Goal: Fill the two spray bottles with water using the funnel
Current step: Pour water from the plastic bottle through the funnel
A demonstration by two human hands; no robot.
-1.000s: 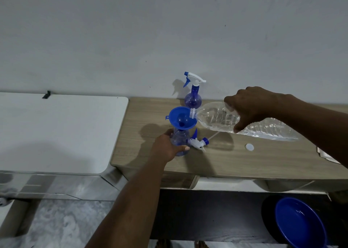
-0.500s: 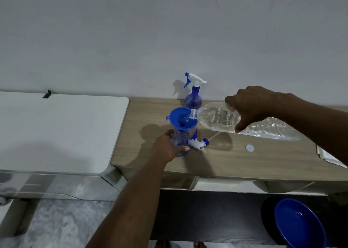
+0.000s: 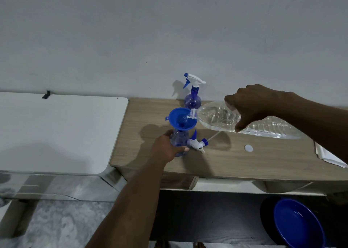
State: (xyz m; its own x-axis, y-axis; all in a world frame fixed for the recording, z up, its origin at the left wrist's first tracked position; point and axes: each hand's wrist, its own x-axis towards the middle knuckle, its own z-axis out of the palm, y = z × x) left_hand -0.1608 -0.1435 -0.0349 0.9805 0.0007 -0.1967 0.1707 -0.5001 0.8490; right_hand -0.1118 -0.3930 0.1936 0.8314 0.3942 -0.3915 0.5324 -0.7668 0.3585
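Hardly anything has moved in the last second: the right hand (image 3: 254,106) keeps the water bottle (image 3: 216,119) tipped almost flat, its mouth just over the right rim of the funnel (image 3: 179,119), so the pour looks ongoing. Its fingers are curled over the bottle's shoulder, likely for fine control of the tilt. The funnel sits in the neck of the near spray bottle (image 3: 178,138), which stands on the counter (image 3: 244,163). The left hand (image 3: 167,147) wraps its fingers round the body, probably to stop the top-heavy pair tipping. A spray head (image 3: 197,144) lies just right of it, off so the funnel fits. The far spray bottle (image 3: 192,100), head on, stands by the wall; whether it holds water I cannot tell.
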